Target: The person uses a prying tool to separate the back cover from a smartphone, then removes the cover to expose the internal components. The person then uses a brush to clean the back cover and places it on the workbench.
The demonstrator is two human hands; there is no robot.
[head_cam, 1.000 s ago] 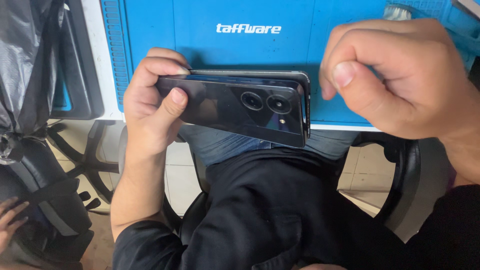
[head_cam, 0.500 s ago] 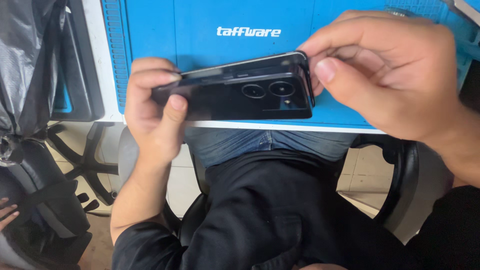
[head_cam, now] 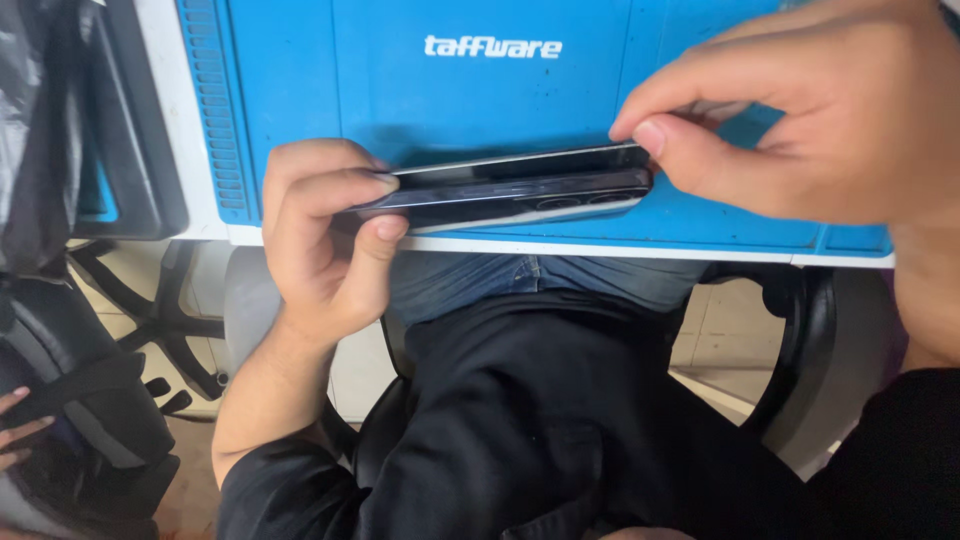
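Observation:
A dark smartphone (head_cam: 510, 190) is held edge-on over the front edge of a blue work mat (head_cam: 450, 100). Its back panel with the camera bumps faces down and toward me. A thin gap shows between the back panel and the upper layer. My left hand (head_cam: 325, 235) grips the phone's left end, thumb underneath and fingers curled over the top. My right hand (head_cam: 790, 130) pinches the phone's right end between thumb and forefinger, at the corner near the cameras.
The blue mat lies on a white table (head_cam: 170, 130). A black tray-like object (head_cam: 130, 120) and a black plastic bag (head_cam: 30, 120) sit at the left. Below are my lap in dark clothes and a black chair (head_cam: 810, 350). Another person's fingers (head_cam: 20, 430) show at the lower left edge.
The phone has been tilted from back-facing-me to edge-on and lifted over the mat. My right hand moved in from the right and took hold of the phone's right corner.

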